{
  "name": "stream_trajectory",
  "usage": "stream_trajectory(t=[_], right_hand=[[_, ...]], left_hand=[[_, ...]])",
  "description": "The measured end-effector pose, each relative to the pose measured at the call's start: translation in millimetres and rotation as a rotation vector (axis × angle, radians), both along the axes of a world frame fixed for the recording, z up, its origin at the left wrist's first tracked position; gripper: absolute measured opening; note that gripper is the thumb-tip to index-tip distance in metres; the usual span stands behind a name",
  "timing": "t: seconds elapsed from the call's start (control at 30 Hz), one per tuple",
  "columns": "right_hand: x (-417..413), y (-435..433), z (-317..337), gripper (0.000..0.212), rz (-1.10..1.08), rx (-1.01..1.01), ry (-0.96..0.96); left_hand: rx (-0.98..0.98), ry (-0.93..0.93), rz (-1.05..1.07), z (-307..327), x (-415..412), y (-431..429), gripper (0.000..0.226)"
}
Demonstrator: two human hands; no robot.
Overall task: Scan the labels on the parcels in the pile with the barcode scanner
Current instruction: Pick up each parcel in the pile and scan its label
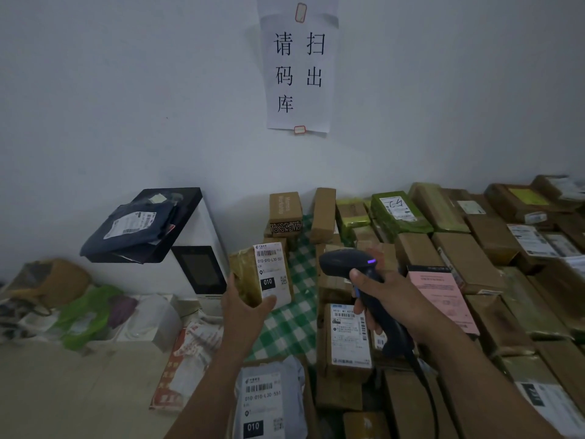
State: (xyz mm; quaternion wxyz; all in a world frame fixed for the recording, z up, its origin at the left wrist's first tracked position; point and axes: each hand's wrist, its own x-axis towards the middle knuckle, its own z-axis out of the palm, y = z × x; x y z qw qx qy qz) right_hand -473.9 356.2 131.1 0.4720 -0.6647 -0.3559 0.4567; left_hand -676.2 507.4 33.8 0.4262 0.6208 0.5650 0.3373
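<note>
Dim room, pale bare wall; a paper sign with large black characters is stuck to it, far centre. The surface below carries a green-and-white checked cloth, showing as a strip between goods. Right of the strip: the pile of parcels, mostly brown cartons packed tight, a few in green wrap at the far side, and a pink sheet lying on top. Left: a white machine with a dark screen, a dark mailer bag on its black top tray, and a green plastic bag further left. Near centre lies a grey mailer with a barcode label. The left hand grips a brown taped parcel upright above the cloth, thumb across its lower front edge, its white label facing the viewer. The right hand has its fingers curled round the handle of the barcode scanner: black, pistol-shaped, violet light on its head, cable trailing near. The scanner's head sits just right of the held parcel, not touching it.
</note>
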Motion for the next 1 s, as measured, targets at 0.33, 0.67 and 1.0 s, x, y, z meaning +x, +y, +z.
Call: stream_trajectory(t=[0.33, 0.67, 1.0], right_hand=[[-5, 11, -4, 0.03, -0.017, 0.048, -0.022], [-12, 29, -15, 0.036, -0.089, 0.14, 0.073], [-15, 50, -42, 0.037, -0.153, 0.061, 0.295]], left_hand=[[0.009, -0.126, -0.139, 12, 12, -10, 0.083], [-0.083, -0.202, -0.295, 28, 31, -10, 0.093], [-0.341, -0.359, -0.323, 10, 6, 8, 0.038]])
